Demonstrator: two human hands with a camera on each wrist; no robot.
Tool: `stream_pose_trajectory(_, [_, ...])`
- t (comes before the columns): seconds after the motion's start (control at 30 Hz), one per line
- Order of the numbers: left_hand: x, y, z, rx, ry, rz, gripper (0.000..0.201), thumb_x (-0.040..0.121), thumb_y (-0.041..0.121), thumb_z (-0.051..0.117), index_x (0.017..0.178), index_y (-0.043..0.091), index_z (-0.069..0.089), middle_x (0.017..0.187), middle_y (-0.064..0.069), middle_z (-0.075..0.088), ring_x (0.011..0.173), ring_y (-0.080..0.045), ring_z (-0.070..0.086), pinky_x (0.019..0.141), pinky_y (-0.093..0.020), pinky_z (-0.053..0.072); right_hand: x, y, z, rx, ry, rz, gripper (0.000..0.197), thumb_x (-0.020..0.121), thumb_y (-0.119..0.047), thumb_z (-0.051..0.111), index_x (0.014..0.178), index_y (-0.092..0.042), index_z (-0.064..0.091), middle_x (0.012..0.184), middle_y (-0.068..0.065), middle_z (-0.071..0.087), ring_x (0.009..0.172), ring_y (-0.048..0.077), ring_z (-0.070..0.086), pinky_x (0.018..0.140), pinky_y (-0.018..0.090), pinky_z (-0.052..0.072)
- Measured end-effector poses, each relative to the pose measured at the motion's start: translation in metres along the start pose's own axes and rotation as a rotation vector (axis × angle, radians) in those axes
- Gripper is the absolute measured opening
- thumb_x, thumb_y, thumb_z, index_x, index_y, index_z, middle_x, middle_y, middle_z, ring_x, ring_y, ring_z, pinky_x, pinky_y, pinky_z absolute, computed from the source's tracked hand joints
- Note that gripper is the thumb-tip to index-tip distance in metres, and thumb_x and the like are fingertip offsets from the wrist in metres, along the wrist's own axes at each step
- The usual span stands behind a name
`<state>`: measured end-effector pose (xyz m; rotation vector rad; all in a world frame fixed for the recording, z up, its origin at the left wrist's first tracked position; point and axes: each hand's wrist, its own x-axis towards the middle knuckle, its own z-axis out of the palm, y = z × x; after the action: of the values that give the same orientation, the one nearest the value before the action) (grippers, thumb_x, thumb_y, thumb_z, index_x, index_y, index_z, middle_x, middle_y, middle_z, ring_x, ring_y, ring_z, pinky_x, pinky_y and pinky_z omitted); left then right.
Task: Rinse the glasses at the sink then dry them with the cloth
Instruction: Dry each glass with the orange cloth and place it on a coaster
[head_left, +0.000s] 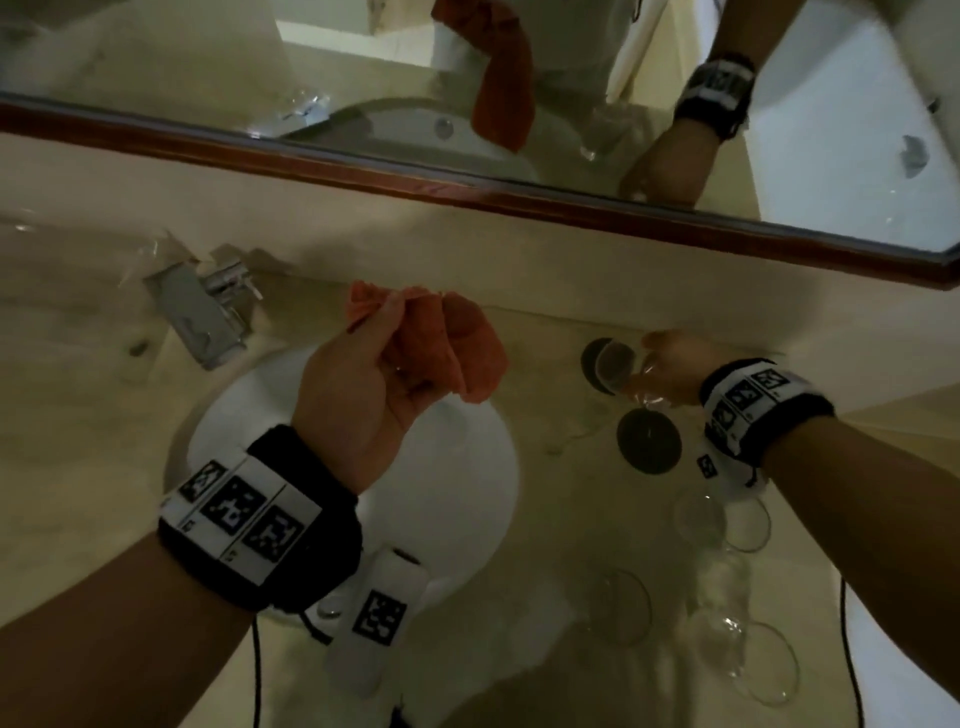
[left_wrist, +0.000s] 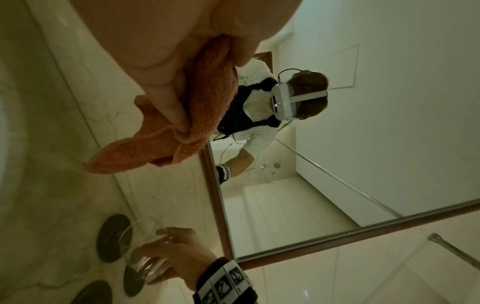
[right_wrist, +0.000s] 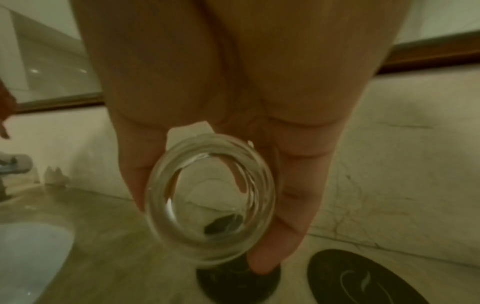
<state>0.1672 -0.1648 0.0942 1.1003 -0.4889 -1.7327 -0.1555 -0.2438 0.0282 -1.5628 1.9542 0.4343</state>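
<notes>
From the head view, the left hand (head_left: 363, 384) is raised over the white oval sink basin (head_left: 467, 499), fingers curled round a bunched orange terry cloth (head_left: 457, 343) that spills out toward one o'clock. The right hand (head_left: 670, 369) is out at three o'clock from it, well apart, fingers wrapped round a clear stemless drinking glass (head_left: 623, 371) whose mouth faces nine o'clock, back toward the cloth. Its long axis looks roughly level and in line with the gap between the hands. It sits above two round dark coasters (head_left: 649, 441) on the pale marble counter (head_left: 545, 364). More clear glasses (head_left: 727, 519) stand at five o'clock, near the counter's front edge; a chrome tap (head_left: 208, 317) is at ten o'clock of the basin.

The left wrist view shows the cloth (left_wrist: 166, 142) pinched between thumb and fingers (left_wrist: 171, 107) of the left hand (left_wrist: 145, 41), a loose flap hanging free. At six o'clock the right hand (left_wrist: 179, 246) grips the glass (left_wrist: 140, 251), tilted, with its open rim toward the cloth's side.

The right wrist view looks straight at the thick round base of the glass (right_wrist: 210, 197) — fingers (right_wrist: 293, 205) on one side, thumb on the other, a firm hold by the right hand (right_wrist: 233, 82). One coaster (right_wrist: 363, 277) lies at five o'clock.

My reading: the drying step is next, and it turns on that open mouth already facing the cloth hand — either hand need only close the gap.
</notes>
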Motion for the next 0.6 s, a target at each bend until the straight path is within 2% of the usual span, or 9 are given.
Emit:
stream_pose_trajectory(0.07, [0.003, -0.002, -0.004, -0.029, 0.028, -0.008, 0.059, 0.101, 0.036, 0.045, 0.142, -0.007, 0.042, 0.137, -0.024, 0.059, 0.124, -0.046, 0.057, 0.102, -0.055, 0.049, 0.016, -0.005, 0.0, -0.111, -0.035, 0.012, 0.075, 0.082, -0.05, 0.074, 0.14, -0.009, 0.049, 0.132, 0.011, 0.058, 0.117, 0.03, 0.059, 0.1, 0.044, 0.052])
stream_pose_trajectory(0.17, [0.005, 0.0, -0.01, -0.045, 0.072, -0.011, 0.056, 0.104, 0.034, 0.04, 0.141, -0.008, 0.044, 0.135, -0.025, 0.059, 0.123, -0.046, 0.058, 0.101, -0.055, 0.05, 0.036, -0.012, -0.002, -0.257, -0.07, -0.016, 0.064, 0.082, -0.053, 0.071, 0.127, -0.01, 0.058, 0.125, 0.011, 0.061, 0.108, 0.028, 0.06, 0.09, 0.038, 0.055])
stream_pose_trajectory(0.27, [0.006, 0.002, -0.015, -0.04, 0.09, -0.017, 0.056, 0.102, 0.035, 0.04, 0.138, -0.007, 0.049, 0.134, -0.024, 0.061, 0.121, -0.044, 0.06, 0.099, -0.051, 0.052, 0.05, -0.017, -0.004, -0.327, -0.036, -0.068, 0.057, 0.084, -0.052, 0.07, 0.12, -0.01, 0.057, 0.123, 0.013, 0.06, 0.106, 0.032, 0.059, 0.085, 0.038, 0.052])
stream_pose_trajectory(0.43, [0.008, 0.0, -0.022, -0.083, 0.125, -0.023, 0.053, 0.103, 0.033, 0.039, 0.135, -0.007, 0.052, 0.131, -0.022, 0.064, 0.119, -0.043, 0.063, 0.098, -0.051, 0.053, 0.061, -0.025, -0.008, -0.36, 0.001, -0.078, 0.057, 0.083, -0.044, 0.074, 0.124, -0.011, 0.053, 0.124, 0.015, 0.057, 0.109, 0.034, 0.058, 0.078, 0.035, 0.045])
stream_pose_trajectory(0.6, [0.011, -0.002, -0.021, -0.085, 0.122, -0.019, 0.054, 0.102, 0.034, 0.04, 0.135, -0.007, 0.052, 0.132, -0.024, 0.063, 0.119, -0.044, 0.062, 0.1, -0.052, 0.051, 0.062, -0.02, -0.003, -0.324, 0.044, -0.089, 0.055, 0.084, -0.041, 0.073, 0.123, -0.008, 0.052, 0.121, 0.017, 0.058, 0.105, 0.034, 0.059, 0.077, 0.034, 0.045])
